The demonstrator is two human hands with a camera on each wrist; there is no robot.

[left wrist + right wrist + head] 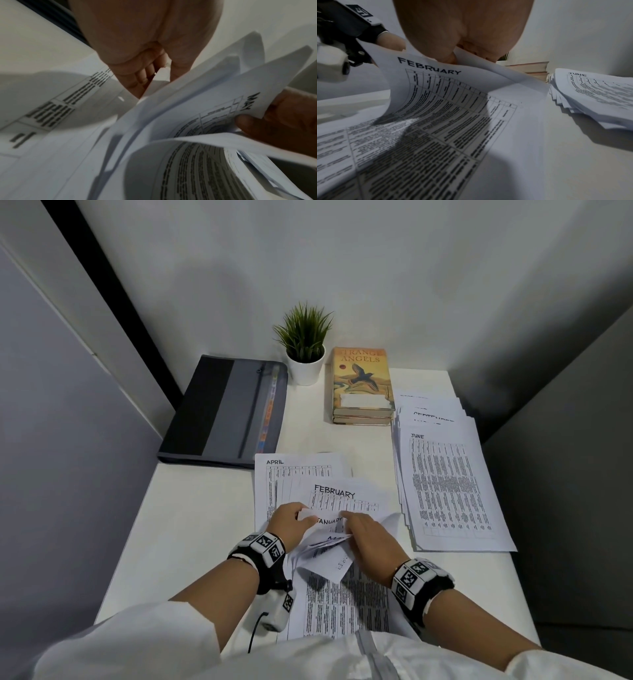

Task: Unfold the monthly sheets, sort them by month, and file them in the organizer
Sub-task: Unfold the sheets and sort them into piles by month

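Observation:
Loose monthly sheets lie fanned at the front of the table: April (274,463), February (334,491) (429,67), January (329,521) and May (330,540) (248,101). My left hand (306,517) (150,73) pinches a bent white corner of a sheet beside the January heading. My right hand (352,523) (458,54) grips the raised sheets, and its thumb (248,120) lies on the May sheet's corner. The February sheet curls up off the table. The grey and black organizer (226,409) lies shut at the back left.
A stack of unfolded sheets with June (445,484) (590,88) on top lies at the right. Two stacked books (363,385) and a potted plant (305,350) stand at the back against the wall. Grey walls close in on both sides.

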